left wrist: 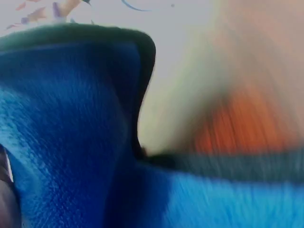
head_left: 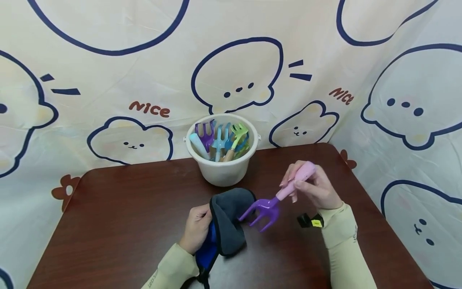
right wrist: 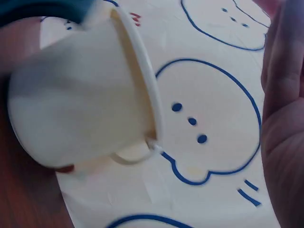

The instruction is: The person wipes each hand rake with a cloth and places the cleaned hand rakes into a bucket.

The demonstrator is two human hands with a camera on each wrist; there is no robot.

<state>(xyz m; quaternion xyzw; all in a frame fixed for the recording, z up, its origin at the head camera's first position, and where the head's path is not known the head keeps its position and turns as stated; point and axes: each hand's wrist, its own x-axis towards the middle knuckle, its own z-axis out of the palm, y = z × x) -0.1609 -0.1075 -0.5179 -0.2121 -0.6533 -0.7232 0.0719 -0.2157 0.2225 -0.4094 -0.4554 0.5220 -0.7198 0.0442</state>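
Observation:
My left hand (head_left: 196, 226) grips a folded cloth (head_left: 232, 218), dark grey on one side and blue on the other, with black edging. In the left wrist view the cloth's fuzzy blue side (left wrist: 61, 123) fills much of the picture. Between thumb and fingers, my right hand (head_left: 317, 186) holds a small toy rake (head_left: 267, 208) by its pink handle, its purple tines pointing down and left, overlapping the cloth's right edge in the head view. In the right wrist view only part of the right hand (right wrist: 287, 114) shows; the rake is out of sight there.
Behind the cloth, a white bucket (head_left: 223, 174) stands near the table's back edge, filled with several small rakes and handled tools. The brown table (head_left: 133, 216) meets a hanging sheet (head_left: 144, 80) printed with cartoon faces at the back and right.

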